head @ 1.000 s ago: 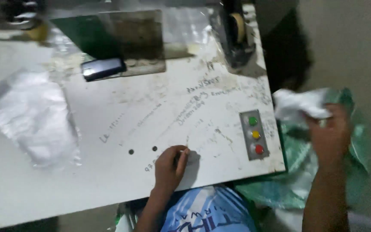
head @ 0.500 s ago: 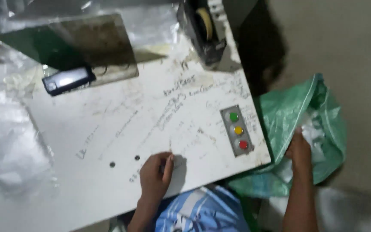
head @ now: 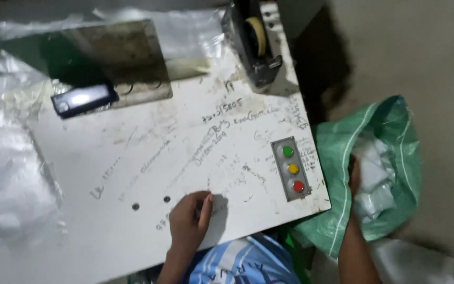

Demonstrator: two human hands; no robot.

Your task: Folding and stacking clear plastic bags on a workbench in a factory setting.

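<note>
Right hand (head: pixel 354 173): reaching into green woven plastic sack (head: pixel 342 152) beside the scribbled white desk (head: pixel 132 158), fingers hidden, grip unclear; seemingly fetching. Left hand (head: pixel 189 221): fingers loosely curled, empty, resting on desk.

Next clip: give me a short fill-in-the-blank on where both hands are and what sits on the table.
1. The right hand reaches into a ____ woven sack beside the table.
2. The left hand rests flat on the ____.
3. On the button panel, the middle button is ____.
4. The tape dispenser stands at the table's ____ edge.

Missing words: green; table; yellow; far
</note>
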